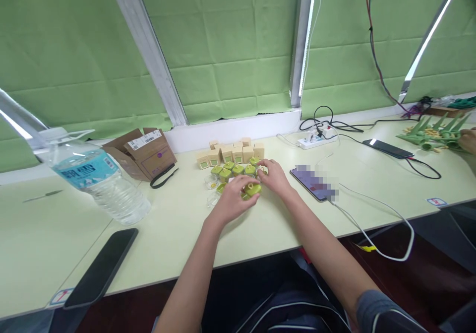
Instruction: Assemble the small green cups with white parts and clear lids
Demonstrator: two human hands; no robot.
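Note:
My left hand is closed around a small glossy green case with a pale ring-like loop on top, thumb and fingers at its sides. Close beside it, my right hand has its fingers curled over a small clear-and-green container at the right end of the group; the fingers partly cover it. Several similar green cases sit together just beyond my hands. At their left lies a clear plastic piece. Behind them stand small tan cardboard boxes in rows.
A large water bottle, an opened brown carton and a black phone are at left. To the right lie a charging phone, a power strip, another phone and green pieces near another person's hand.

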